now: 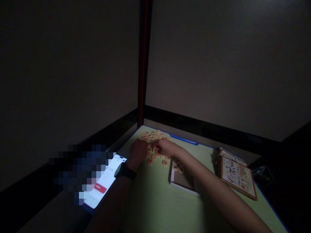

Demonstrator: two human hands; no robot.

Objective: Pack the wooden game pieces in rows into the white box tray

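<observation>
Many round wooden Chinese chess pieces [150,160] with red or dark characters lie in a loose heap at the far corner of the green table [155,200]. My left hand [139,151], with a dark watch at the wrist, rests at the heap's left edge; its fingers face away and are hidden in shadow. From the right my right hand [165,147] reaches into the heap, its fingers curled down among the pieces; what they hold cannot be made out. Beneath my right forearm is a shallow open box [182,182] with a few dark-lettered pieces [180,170] inside.
A decorated Chinese chess box lid [238,176] lies at the right table edge, beside a crumpled dark plastic bag [263,174]. At the left, a phone [104,183] with a lit screen stands near my left wrist. Walls [206,64] meet behind the table; the light is dim.
</observation>
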